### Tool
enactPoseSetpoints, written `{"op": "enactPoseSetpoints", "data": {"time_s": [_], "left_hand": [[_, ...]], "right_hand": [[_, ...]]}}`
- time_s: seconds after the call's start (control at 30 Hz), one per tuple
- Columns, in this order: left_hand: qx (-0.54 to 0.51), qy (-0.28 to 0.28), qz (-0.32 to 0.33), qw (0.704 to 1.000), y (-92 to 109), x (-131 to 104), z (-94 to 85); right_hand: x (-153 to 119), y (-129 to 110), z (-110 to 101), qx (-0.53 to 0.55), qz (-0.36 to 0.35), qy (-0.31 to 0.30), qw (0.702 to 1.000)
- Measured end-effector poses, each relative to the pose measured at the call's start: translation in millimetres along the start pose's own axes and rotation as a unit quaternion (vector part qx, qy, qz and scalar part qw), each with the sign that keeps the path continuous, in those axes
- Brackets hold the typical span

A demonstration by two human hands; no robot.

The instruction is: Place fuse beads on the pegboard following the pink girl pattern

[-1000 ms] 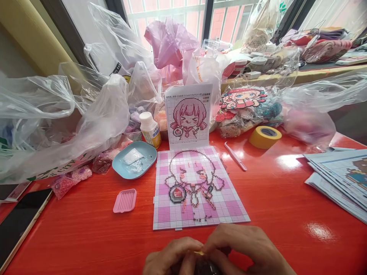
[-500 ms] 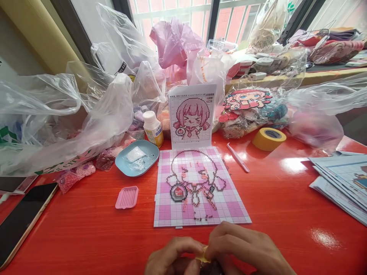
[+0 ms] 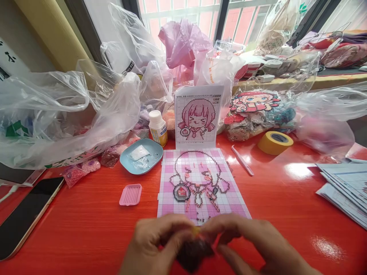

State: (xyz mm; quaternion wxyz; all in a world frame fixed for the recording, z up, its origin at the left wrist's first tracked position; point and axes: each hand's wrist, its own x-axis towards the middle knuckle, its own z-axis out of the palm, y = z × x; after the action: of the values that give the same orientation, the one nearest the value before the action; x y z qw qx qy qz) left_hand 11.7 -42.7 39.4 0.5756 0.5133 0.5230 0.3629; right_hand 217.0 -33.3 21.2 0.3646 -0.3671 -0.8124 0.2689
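Low in the view, just in front of the pegboard, both hands are at a small bag with dark contents [image 3: 191, 254], probably beads, blurred by motion. My left hand [image 3: 157, 242] pinches it between thumb and forefinger from the left. My right hand [image 3: 252, 240] has its curled fingers on the bag's upper right side. A yellow bit [image 3: 196, 230], perhaps tape, shows at the top of the bag between the fingertips. The pink and white checked pegboard [image 3: 169, 206] carries a bead outline of a figure. Behind it stands a printed pattern sheet [image 3: 197, 143].
A blue dish [image 3: 156, 160] with a white packet, a pink ridged tray [image 3: 130, 194] and a phone [image 3: 28, 215] lie left. Rightward are a pink-white pen tool [image 3: 243, 160], a yellow tape roll [image 3: 271, 143] and papers [image 3: 341, 191]. A white-capped bottle [image 3: 157, 130] and plastic bags [image 3: 114, 107] stand behind.
Both hands have risen toward the pegboard, bringing the dark bag more into view. My right fingers have spread somewhat. The whole scene has shifted slightly right as the camera turned.
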Motion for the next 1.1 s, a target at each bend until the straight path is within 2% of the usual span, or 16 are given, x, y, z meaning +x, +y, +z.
{"op": "enactPoseSetpoints", "data": {"time_s": [0.03, 0.07, 0.13, 0.17, 0.2, 0.23, 0.33, 0.5, 0.7, 0.87, 1.0, 1.1], "left_hand": [[0.02, 0.033, 0.022, 0.999, 7, 7, -10.9], [0.056, 0.102, 0.055, 0.992, 14, 16, -23.4], [0.145, 0.273, 0.124, 0.943, 26, 36, -50.5], [0.189, 0.326, 0.161, 0.912, 30, 47, -63.8], [0.233, 0.341, 0.188, 0.891, 32, 58, -76.1], [0.266, 0.34, 0.199, 0.88, 33, 69, -87.0], [0.3, 0.319, 0.18, 0.881, 26, 96, -109.3], [0.389, 0.302, 0.182, 0.851, 10, 118, -121.2], [0.499, 0.257, 0.248, 0.79, 2, 127, -127.8], [0.562, 0.213, 0.287, 0.746, -1, 127, -130.1], [0.608, 0.135, 0.295, 0.724, -4, 123, -125.0], [0.639, 0.098, 0.282, 0.708, -7, 121, -123.2]], "right_hand": [[5, 5, -8, -0.039, -0.006, 0.034, 0.999], [11, 13, -18, -0.074, 0.006, 0.065, 0.995], [21, 35, -37, -0.173, 0.028, 0.142, 0.974], [26, 48, -45, -0.226, 0.05, 0.171, 0.958], [29, 61, -52, -0.269, 0.064, 0.184, 0.943], [31, 74, -57, -0.302, 0.078, 0.193, 0.93], [31, 105, -62, -0.354, 0.145, 0.183, 0.906], [22, 130, -55, -0.402, 0.19, 0.139, 0.885], [19, 140, -50, -0.406, 0.224, 0.136, 0.875], [19, 144, -48, -0.383, 0.24, 0.133, 0.882], [20, 141, -48, -0.359, 0.247, 0.145, 0.888], [21, 136, -51, -0.328, 0.255, 0.175, 0.892]]}}
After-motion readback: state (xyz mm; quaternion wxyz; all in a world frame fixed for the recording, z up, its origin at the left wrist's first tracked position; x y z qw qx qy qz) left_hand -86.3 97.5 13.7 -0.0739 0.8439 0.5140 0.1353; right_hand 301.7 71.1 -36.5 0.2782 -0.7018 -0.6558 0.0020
